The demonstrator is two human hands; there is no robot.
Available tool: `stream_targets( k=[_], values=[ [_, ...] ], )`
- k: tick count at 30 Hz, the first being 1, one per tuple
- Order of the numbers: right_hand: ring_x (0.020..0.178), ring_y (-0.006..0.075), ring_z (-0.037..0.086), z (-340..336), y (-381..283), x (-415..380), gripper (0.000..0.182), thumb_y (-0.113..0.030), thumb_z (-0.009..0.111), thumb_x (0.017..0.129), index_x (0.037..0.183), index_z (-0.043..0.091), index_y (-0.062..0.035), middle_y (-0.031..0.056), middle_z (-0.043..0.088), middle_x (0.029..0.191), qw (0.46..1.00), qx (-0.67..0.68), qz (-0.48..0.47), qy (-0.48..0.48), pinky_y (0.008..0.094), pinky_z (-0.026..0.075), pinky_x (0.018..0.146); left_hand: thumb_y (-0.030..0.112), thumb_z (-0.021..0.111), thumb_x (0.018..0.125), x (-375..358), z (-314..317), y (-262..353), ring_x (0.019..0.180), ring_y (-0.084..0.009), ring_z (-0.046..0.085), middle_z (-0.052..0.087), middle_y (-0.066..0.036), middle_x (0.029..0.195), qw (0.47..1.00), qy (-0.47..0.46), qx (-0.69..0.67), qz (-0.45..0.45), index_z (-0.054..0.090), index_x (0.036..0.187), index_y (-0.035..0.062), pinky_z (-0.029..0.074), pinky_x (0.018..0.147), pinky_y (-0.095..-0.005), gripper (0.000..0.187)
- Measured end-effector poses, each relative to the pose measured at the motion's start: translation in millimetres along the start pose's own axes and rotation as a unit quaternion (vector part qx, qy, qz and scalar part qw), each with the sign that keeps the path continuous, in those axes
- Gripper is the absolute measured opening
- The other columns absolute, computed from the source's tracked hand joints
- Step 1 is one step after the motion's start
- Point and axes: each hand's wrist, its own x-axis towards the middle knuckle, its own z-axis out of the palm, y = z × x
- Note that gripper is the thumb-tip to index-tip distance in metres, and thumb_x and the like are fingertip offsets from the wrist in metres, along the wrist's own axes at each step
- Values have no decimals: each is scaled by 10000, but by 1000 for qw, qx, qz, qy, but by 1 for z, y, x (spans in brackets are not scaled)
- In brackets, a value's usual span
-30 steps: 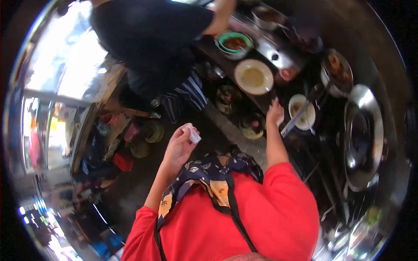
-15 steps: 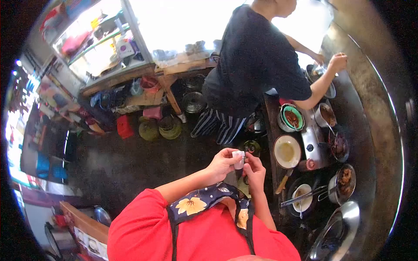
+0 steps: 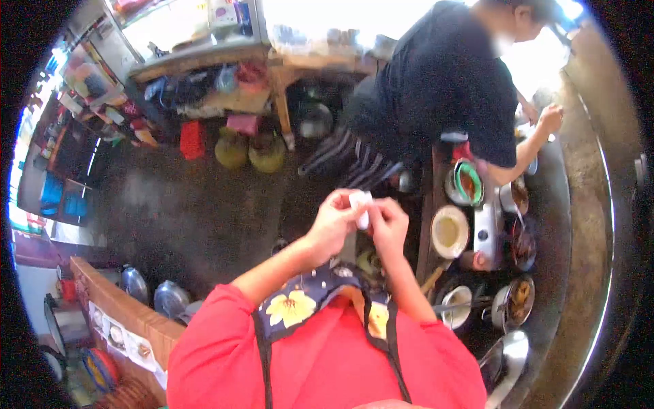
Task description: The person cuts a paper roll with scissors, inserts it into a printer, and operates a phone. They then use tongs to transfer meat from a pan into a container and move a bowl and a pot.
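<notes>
In front of my chest, both hands meet on a small white object (image 3: 362, 208), whose exact kind I cannot make out. My left hand (image 3: 332, 223) is closed, pinching it between thumb and fingers. From the other side, the curled fingers of my right hand (image 3: 389, 228) press on its edge. Part of the object is hidden behind the fingertips. Below the hands is a dark apron (image 3: 289, 310) with yellow flowers, worn over a red shirt.
Ahead on the right, a person in a dark shirt (image 3: 453, 82) leans over the counter. Along it stand a green bowl (image 3: 469, 183) of food, a cream-coloured basin (image 3: 449, 232), a stove (image 3: 485, 235) and a pot of food (image 3: 512, 305). Left are a wooden partition (image 3: 129, 310) and green gas cylinders (image 3: 266, 151).
My hands have risen a little in view, still together on the white object, which has turned. The view has shifted, and the other person leans farther right over the counter.
</notes>
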Motion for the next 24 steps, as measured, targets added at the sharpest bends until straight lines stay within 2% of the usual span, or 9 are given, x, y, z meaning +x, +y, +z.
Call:
stream_targets(
  k=[2,4,8,12,16,18,20,22,24],
  values=[
    [602,155,553,7,3,8,128,-104,654,820,787,657,20,96,604,683,999,-28,-41,15,288,430,558,113,667,851,4,-5,-1,894,-157,606,618,-62,1016,1000,20,4,6,549,1043,49,521,773,-317,235],
    [605,157,559,12,3,11,124,-102,653,822,777,654,14,98,609,699,999,-40,-26,14,280,431,565,123,672,850,6,-11,0,912,-160,606,615,-60,1027,999,-9,-30,19,555,1054,50,518,797,-322,246],
    [637,93,555,21,3,12,109,-103,650,838,823,661,5,34,631,733,994,98,45,-1,254,452,590,157,657,863,8,-24,5,963,-175,600,609,-65,1061,999,-31,-32,12,551,1091,47,507,846,-353,275],
    [640,86,556,25,-15,16,114,-104,647,844,846,666,8,27,641,755,979,186,70,-46,247,459,594,156,650,869,10,-28,17,966,-175,602,611,-66,1062,997,-69,-12,38,551,1087,39,504,850,-351,267],
    [617,91,550,32,-14,24,92,-85,644,840,869,657,1,32,626,729,996,87,17,-13,254,455,576,156,638,877,11,-27,25,968,-178,603,611,-71,1070,996,-78,22,29,553,1097,31,501,859,-356,266],
    [618,90,542,36,-22,24,82,-77,632,843,839,634,5,32,610,705,996,12,-77,36,261,453,575,160,631,882,11,-29,27,971,-179,603,611,-72,1078,996,-82,19,26,554,1109,28,501,861,-358,274],
    [617,79,525,41,-20,24,118,-100,604,880,817,610,-1,16,592,690,996,29,-70,43,243,436,565,170,617,890,10,-27,32,989,-184,599,610,-80,1095,996,-83,20,20,551,1148,20,493,886,-372,306],
    [599,60,499,44,-18,25,153,-151,585,915,847,602,-15,3,580,687,979,196,60,19,213,409,544,175,614,892,10,-26,36,1004,-188,595,609,-85,1109,995,-99,8,25,547,1166,17,487,899,-376,324],
    [562,39,473,47,-17,28,177,-193,573,932,869,599,-30,-12,569,686,971,232,56,17,186,372,489,180,611,893,11,-28,40,1018,-192,592,608,-90,1122,993,-112,-5,31,543,1184,15,481,912,-381,341]
  ],
)
